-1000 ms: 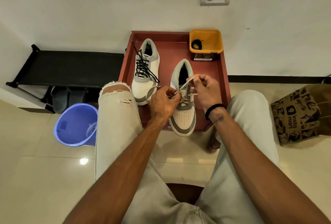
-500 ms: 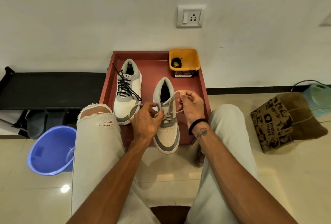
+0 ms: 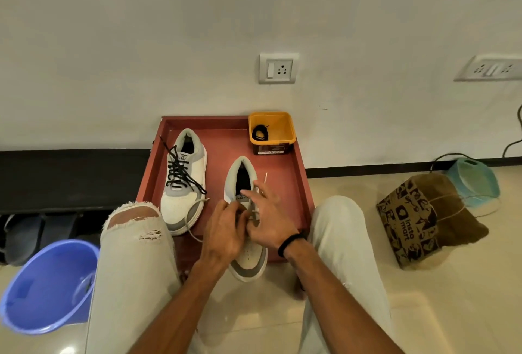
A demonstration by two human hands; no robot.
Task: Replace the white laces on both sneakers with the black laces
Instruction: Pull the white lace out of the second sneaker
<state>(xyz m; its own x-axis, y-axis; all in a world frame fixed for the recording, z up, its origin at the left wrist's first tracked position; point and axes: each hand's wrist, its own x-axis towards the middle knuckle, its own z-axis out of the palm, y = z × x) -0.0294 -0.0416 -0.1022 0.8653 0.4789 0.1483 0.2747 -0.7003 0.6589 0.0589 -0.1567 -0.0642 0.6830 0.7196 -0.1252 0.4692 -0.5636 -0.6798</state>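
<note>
While the left hand (image 3: 226, 229) pinches the white lace (image 3: 255, 213) at the centre-frame sneaker (image 3: 248, 254), the right hand (image 3: 268, 220) hovers, fingers spread; best loosen each crossing before pulling; black lace (image 3: 260, 132) waits in the tub (image 3: 282, 127), upper centre.

Both forearms are bare, without sleeves. A black band (image 3: 289, 243) encircles the wrist directly behind the right hand (image 3: 265, 220). Light beige trousers (image 3: 132, 269), ripped at the left knee.
</note>
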